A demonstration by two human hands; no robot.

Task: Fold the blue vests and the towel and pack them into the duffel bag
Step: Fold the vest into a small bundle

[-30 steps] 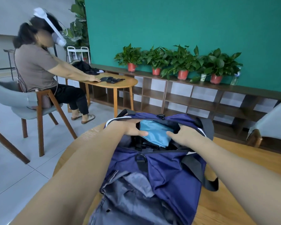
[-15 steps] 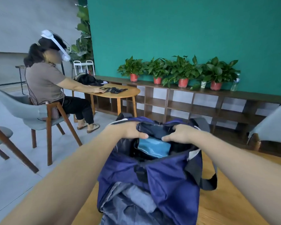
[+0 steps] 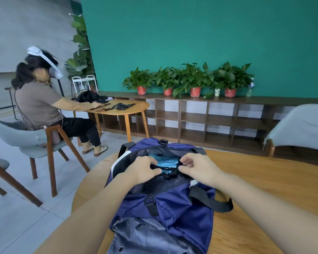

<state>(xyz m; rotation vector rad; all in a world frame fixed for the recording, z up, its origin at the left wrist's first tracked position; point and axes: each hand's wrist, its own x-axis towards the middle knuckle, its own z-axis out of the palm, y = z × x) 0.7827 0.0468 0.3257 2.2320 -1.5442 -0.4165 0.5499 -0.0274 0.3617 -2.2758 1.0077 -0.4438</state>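
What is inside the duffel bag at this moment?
Through the opening of the duffel bag, light blue folded fabric shows between the left hand and right hand. Anything beneath it, including the towel, is covered.

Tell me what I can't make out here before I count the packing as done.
- Head view: only a strip of blue fabric shows inside the duffel bag; its rim and both hands hide the rest.
- Towel: not identifiable.
- Bag's near end: cut off by the bottom edge.

Left arm (image 3: pixel 92 215): bare along all its visible length, no sleeve seen.
Right arm (image 3: pixel 275 211): bare too, no sleeve.
Left hand (image 3: pixel 142 169): no glove, ring or watch.
Right hand (image 3: pixel 200 167): no glove, ring or watch.
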